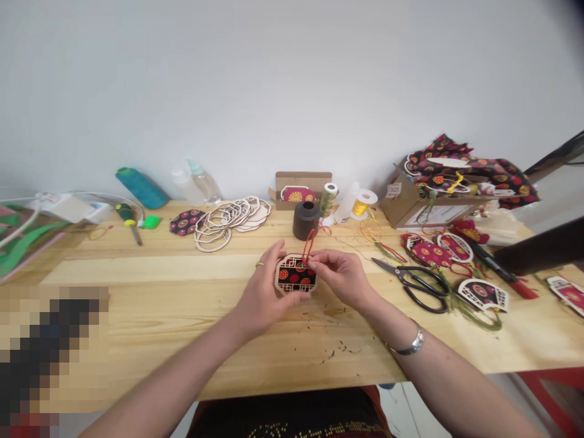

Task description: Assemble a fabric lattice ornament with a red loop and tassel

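Observation:
Near the middle of the table, my left hand (264, 292) grips a small wooden-framed ornament (296, 276) by its left and lower edges. Dark fabric with red and orange flowers fills the frame. A red cord (309, 241) rises in a loop from the ornament's upper right. My right hand (341, 275) pinches the cord near its base, thumb and forefinger together at the frame's edge. Just behind the ornament stands a black round container (306, 220). Black-handled scissors (422, 287) lie to the right of my right hand.
Wooden frames (228, 220), a fabric piece (186, 222), a screwdriver (129, 222) and a teal thread cone (142, 187) lie at the back left. Behind are a small open box (303, 176) and a yellow spool (362, 204). Finished ornaments (482, 295) and a full carton (424, 210) are at right.

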`<state>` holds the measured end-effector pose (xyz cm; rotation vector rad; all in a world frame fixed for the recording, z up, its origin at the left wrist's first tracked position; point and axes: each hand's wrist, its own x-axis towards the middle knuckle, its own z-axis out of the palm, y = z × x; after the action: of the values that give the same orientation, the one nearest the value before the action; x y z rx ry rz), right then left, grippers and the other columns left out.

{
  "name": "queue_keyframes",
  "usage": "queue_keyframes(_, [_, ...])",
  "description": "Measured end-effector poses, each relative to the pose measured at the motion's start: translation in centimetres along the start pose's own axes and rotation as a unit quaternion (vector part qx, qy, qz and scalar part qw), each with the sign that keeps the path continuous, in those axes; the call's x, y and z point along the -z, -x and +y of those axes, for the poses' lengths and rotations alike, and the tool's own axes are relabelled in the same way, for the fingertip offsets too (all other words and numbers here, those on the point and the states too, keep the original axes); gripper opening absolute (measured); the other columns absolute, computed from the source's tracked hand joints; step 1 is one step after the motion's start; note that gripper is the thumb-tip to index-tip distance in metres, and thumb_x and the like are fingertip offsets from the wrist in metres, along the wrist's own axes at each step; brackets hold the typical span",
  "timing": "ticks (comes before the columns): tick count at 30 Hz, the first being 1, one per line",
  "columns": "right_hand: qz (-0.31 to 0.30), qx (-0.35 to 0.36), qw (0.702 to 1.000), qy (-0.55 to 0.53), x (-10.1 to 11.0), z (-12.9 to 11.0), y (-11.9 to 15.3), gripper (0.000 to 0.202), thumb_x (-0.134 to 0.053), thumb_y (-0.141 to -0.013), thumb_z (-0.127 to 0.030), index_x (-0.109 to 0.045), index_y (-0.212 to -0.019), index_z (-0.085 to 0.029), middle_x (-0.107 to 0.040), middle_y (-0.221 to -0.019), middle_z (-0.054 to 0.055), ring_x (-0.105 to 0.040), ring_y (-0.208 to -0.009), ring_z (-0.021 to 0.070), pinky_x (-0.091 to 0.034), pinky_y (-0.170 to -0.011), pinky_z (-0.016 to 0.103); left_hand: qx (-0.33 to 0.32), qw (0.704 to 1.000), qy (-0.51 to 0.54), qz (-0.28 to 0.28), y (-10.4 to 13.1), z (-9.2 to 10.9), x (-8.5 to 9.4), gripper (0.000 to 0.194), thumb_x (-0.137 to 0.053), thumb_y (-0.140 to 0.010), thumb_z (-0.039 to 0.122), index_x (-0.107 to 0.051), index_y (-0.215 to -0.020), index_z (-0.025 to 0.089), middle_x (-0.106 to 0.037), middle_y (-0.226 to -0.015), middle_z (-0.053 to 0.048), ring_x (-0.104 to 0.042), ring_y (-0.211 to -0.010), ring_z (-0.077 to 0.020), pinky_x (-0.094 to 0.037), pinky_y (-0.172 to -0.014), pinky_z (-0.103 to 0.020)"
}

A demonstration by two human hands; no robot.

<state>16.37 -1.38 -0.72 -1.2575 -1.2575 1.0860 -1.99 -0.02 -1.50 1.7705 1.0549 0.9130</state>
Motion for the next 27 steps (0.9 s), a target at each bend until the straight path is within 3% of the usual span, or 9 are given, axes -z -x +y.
queue_keyframes(2, [-0.003, 0.007, 1.0, -0.004, 0.1, -0.1, 0.0, 0.015, -0.066, -0.071, -0.034, -0.068, -0.068, -0.019, -0.075, -0.083, 0.005, -0.066, -0.07, 0.0153, -0.055, -0.067, 0.029, 0.134, 0.975, 0.173, 0.032, -0.4, 0.8, -0.1, 0.075, -0.079, -0.067, 0.033, -0.046, -0.134, 0.019, -0.054, -0.132, -0.015, -0.055, -0.117, -0.0286, -0.044, -0.099, -0.045])
queue_keyframes(4, [-0.006, 0.017, 1.0, -0.003, 0.2, -0.1, 0.1, 0.016, -0.067, -0.072, -0.034, -0.069, -0.068, -0.019, -0.075, -0.084, 0.005, -0.066, -0.071, 0.0159, -0.055, -0.067, 0.029, 0.22, 0.925, 0.309, 0.035, -0.8, 1.5, -0.2, 0.055, -0.079, -0.067, 0.032, -0.062, -0.116, 0.014, -0.068, -0.112, -0.013, -0.065, -0.098, -0.0244, -0.049, -0.09, -0.04])
queue_keyframes(6, [-0.011, 0.03, 0.999, 0.0, 0.2, -0.1, 0.1, 0.015, -0.067, -0.072, -0.034, -0.069, -0.068, -0.019, -0.074, -0.083, 0.005, -0.066, -0.072, 0.0164, -0.055, -0.068, 0.03, 0.256, 0.885, 0.389, 0.028, -1.1, 2.0, -0.5, 0.039, -0.081, -0.064, 0.028, -0.071, -0.097, 0.011, -0.074, -0.094, -0.011, -0.068, -0.082, -0.0215, -0.052, -0.081, -0.036])
queue_keyframes(9, [-0.012, 0.045, 0.999, 0.009, 0.2, 0.0, 0.1, 0.014, -0.066, -0.073, -0.032, -0.069, -0.068, -0.019, -0.074, -0.083, 0.005, -0.067, -0.074, 0.0169, -0.055, -0.069, 0.03, 0.271, 0.856, 0.438, 0.038, -1.3, 2.4, -1.1, 0.03, -0.084, -0.059, 0.023, -0.074, -0.084, 0.01, -0.075, -0.082, -0.01, -0.068, -0.073, -0.0203, -0.054, -0.074, -0.034])
queue_keyframes(15, [-0.01, 0.058, 0.997, 0.041, 0.2, -0.1, 0.1, 0.013, -0.063, -0.075, -0.029, -0.069, -0.069, -0.019, -0.074, -0.083, 0.006, -0.067, -0.075, 0.0168, -0.055, -0.071, 0.03, 0.254, 0.847, 0.462, 0.067, -1.1, 2.4, -2.2, 0.028, -0.084, -0.059, 0.023, -0.074, -0.081, 0.01, -0.074, -0.075, -0.008, -0.068, -0.07, -0.0191, -0.053, -0.073, -0.033])
queue_keyframes(21, [0.001, 0.064, 0.996, 0.059, 0.0, 0.0, 0.2, 0.013, -0.063, -0.077, -0.029, -0.07, -0.071, -0.02, -0.075, -0.085, 0.006, -0.069, -0.078, 0.0179, -0.056, -0.073, 0.031, 0.233, 0.858, 0.451, 0.075, -0.9, 2.1, -2.4, 0.029, -0.083, -0.06, 0.026, -0.074, -0.083, 0.011, -0.075, -0.077, -0.008, -0.068, -0.07, -0.0196, -0.053, -0.075, -0.035])
queue_keyframes(24, [0.016, 0.08, 0.993, 0.08, -0.1, 0.0, 0.4, 0.011, -0.062, -0.078, -0.027, -0.072, -0.074, -0.021, -0.073, -0.1, 0.008, -0.068, -0.092, 0.02, -0.055, -0.083, 0.035, 0.222, 0.864, 0.446, 0.077, -0.8, 1.9, -2.4, 0.028, -0.083, -0.061, 0.027, -0.075, -0.084, 0.012, -0.075, -0.079, -0.008, -0.068, -0.071, -0.0196, -0.053, -0.075, -0.035])
queue_keyframes(27, [0.035, 0.145, 0.979, 0.141, 0.0, 0.0, 0.5, 0.01, -0.063, -0.08, -0.023, -0.072, -0.076, -0.022, -0.067, -0.118, 0.009, -0.063, -0.108, 0.0219, -0.05, -0.094, 0.039, 0.221, 0.865, 0.447, 0.065, -0.6, 1.8, -2.4, 0.027, -0.081, -0.064, 0.027, -0.075, -0.085, 0.012, -0.075, -0.079, -0.008, -0.068, -0.072, -0.0193, -0.053, -0.076, -0.034])
